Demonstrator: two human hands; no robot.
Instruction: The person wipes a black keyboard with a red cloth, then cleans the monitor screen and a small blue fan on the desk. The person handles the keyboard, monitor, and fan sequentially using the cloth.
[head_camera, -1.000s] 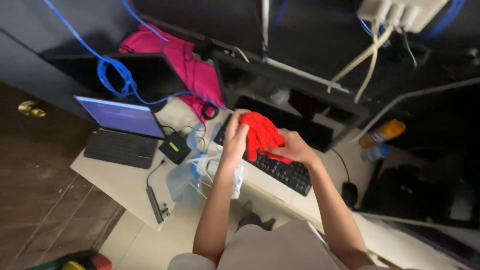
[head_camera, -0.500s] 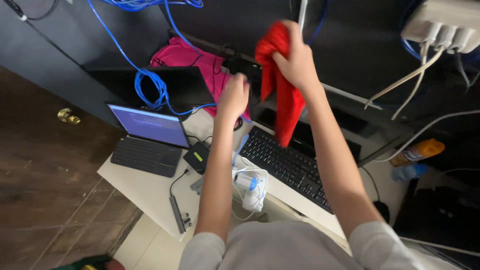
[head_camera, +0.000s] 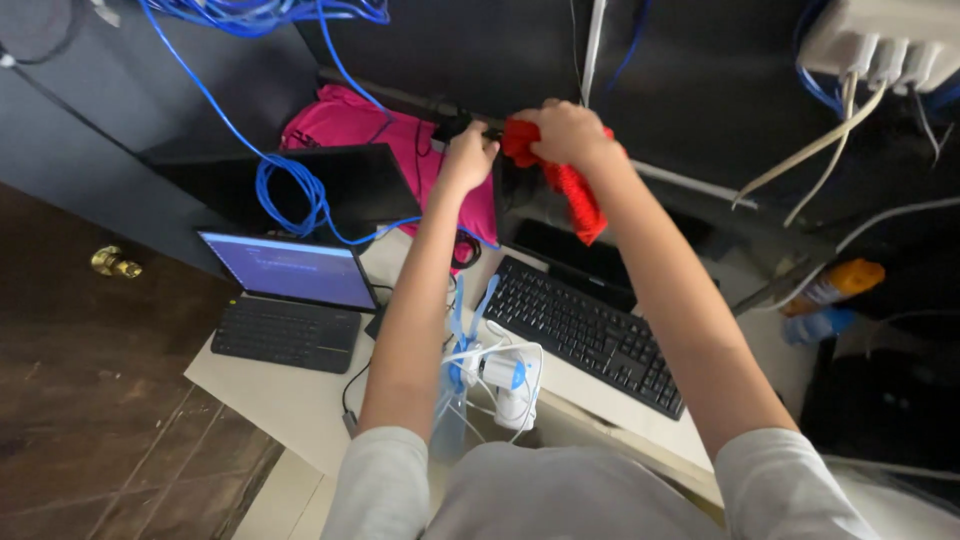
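Head view — right hand (head_camera: 566, 132) grips red cloth (head_camera: 575, 190).

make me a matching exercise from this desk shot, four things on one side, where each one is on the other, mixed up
Things:
1. red cloth
2. black keyboard
3. laptop
4. pink fabric

Places:
A. open at the desk's left end
B. bunched at the back, under blue cable
C. held up in the right hand
D. on the desk between the two arms

Pairs: 1-C, 2-D, 3-A, 4-B
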